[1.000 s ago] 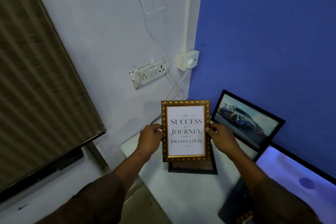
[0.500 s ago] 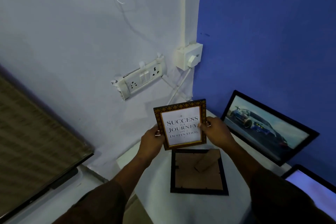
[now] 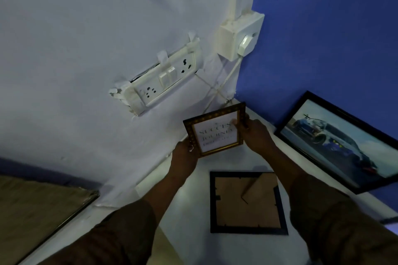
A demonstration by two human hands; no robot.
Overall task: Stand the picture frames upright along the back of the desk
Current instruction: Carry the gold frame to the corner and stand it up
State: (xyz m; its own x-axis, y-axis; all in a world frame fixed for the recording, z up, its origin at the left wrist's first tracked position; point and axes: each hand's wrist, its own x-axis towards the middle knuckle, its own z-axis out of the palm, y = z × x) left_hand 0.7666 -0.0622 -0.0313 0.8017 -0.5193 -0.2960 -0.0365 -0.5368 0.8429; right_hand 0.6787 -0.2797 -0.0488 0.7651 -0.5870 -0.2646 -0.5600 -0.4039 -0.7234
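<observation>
Both hands are closed on the gold frame (image 3: 215, 130), one at each side edge: the left hand (image 3: 185, 155) pinches the lower left corner, and the right hand (image 3: 254, 133) wraps the right edge with a thumb over the glass. The frame is held in the air, tilted, out over the back corner of the counter (image 3: 189, 211), near where the pale wall meets the blue wall (image 3: 333, 38). It does not touch the counter yet as far as I can tell.

This looks like the placing step for this one frame: it is being carried to the corner to be stood up. The next move, I would say, calls for lowering its bottom edge onto the counter close to the wall and leaning it back or opening its stand, which I cannot see from here. The white cords (image 3: 217, 92) hanging from the plug box (image 3: 241, 36) come down right behind that spot, so the frame may need to go in front of them.

One car picture (image 3: 338, 142) in a black frame already leans against the blue wall to the right. A dark frame (image 3: 247, 202) lies face down on the counter between the arms, its brown back and folded stand showing; that one is still to be stood up.

The print in the gold frame is blurred, but "SUCCESS" and "JOURNEY" can be made out; the lowest line is unreadable. I see no brand names. A socket plate (image 3: 163, 79) hangs loose on the pale wall.
</observation>
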